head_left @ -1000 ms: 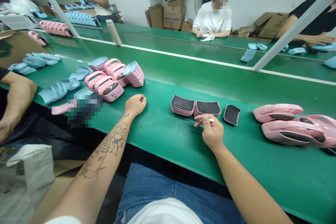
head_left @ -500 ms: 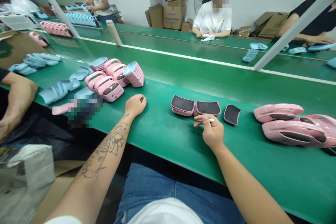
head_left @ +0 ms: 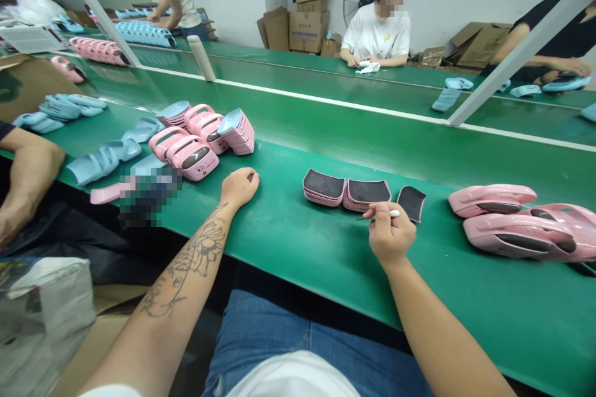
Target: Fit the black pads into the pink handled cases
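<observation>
On the near side of the green bench (head_left: 298,248), see a left hand (head_left: 239,188) at rest, with fingers curled narrow into a loose fist; see nothing held, cannot tell about the hollow of the palm. Well apart from it, find a right hand (head_left: 392,232) with thumb and fingers pinched narrow on a slim white-ended tool (head_left: 395,213), held with its thin tip to the left.

Just beyond the right hand, note curved pink pieces with dark upper faces: a left stack (head_left: 325,185) and a right stack (head_left: 365,189) side by side, then, just past these, one loose piece (head_left: 411,201) partly hidden by the hand. Cannot tell touching from overlapping there.

Read the step, tentatively, as tool work on the dark faces, perhaps between one piece and another; see no piece gripped. Judge the next move to call for a steady pinch, a choice of loose piece or right stack, and a light lowering of the tip without nudging the stack askew.

Farther right, find pink slippers (head_left: 512,226); beyond the left hand, a second group of slippers (head_left: 193,152) with a blue-topped stack (head_left: 239,133) near it. By the white rail (head_left: 326,99), note a pale bottle (head_left: 202,57); farthest off, a person in a white top (head_left: 379,37) and cardboard boxes (head_left: 307,22)
</observation>
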The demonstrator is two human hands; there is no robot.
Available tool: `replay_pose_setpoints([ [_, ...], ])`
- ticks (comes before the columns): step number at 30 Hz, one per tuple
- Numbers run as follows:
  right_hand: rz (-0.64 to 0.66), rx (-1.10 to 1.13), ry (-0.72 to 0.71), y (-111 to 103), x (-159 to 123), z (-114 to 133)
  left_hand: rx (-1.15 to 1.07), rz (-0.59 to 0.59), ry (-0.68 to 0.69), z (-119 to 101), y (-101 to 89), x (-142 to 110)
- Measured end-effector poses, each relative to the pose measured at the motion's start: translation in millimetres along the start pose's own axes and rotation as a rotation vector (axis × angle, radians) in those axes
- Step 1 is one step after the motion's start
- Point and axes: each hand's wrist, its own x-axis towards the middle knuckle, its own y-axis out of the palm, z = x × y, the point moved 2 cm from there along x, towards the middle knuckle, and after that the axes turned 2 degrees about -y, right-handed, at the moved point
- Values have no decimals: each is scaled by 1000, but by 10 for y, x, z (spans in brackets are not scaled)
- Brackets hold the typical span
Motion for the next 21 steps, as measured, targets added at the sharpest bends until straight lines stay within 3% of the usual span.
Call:
replay_pose_setpoints([
  [5,-117,-100,-15,-72,58,-6,4,-2,0,8,6,7],
  [12,-14,-155,35,-13,66,-19,4,3,1,24,15,18],
  [21,14,-140,53,5,60,-28,5,-3,5,29,19,20],
])
